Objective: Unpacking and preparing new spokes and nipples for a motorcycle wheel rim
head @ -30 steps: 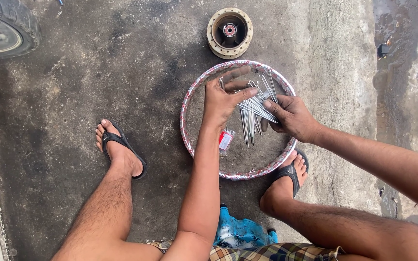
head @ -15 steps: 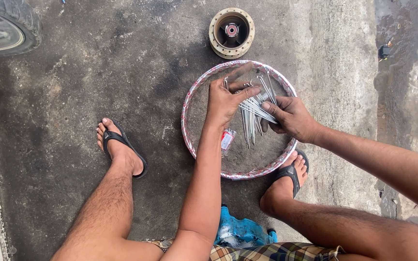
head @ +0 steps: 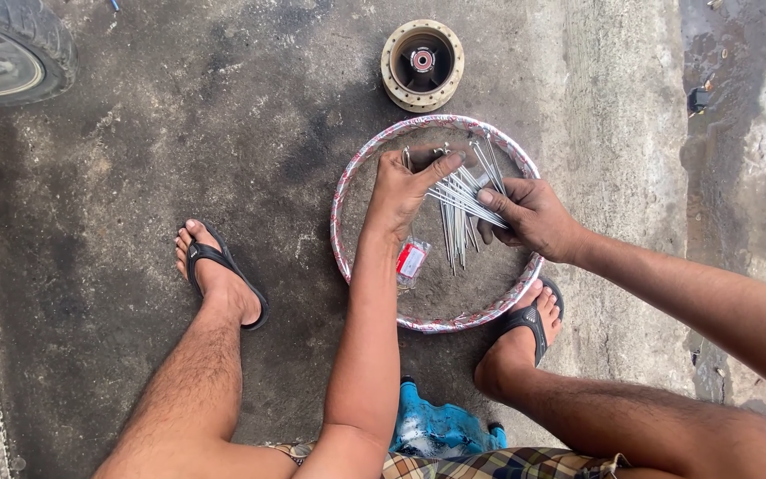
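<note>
Since a second ago, I see my left hand (head: 405,191) has moved a little up and to the right over the metal spokes (head: 463,208), and now its fingers stretch flat on them instead of curling. My right hand (head: 532,215) stays at the same place, closed around one end of the bundle, thumb on top. So I judge the spokes are being sorted or gathered, not lifted yet.

The wheel rim (head: 340,232) lies on the concrete floor (head: 179,142) around both hands, and the spokes lie inside it. Beyond the hands stands the wheel hub (head: 422,64), just outside the rim. Far to the left of my left hand is a tyre (head: 11,49). Just under my left wrist lies a small red packet (head: 411,261). Near my knees is a blue stool (head: 441,430). My right foot presses the rim edge, so the rim cannot slide much.
</note>
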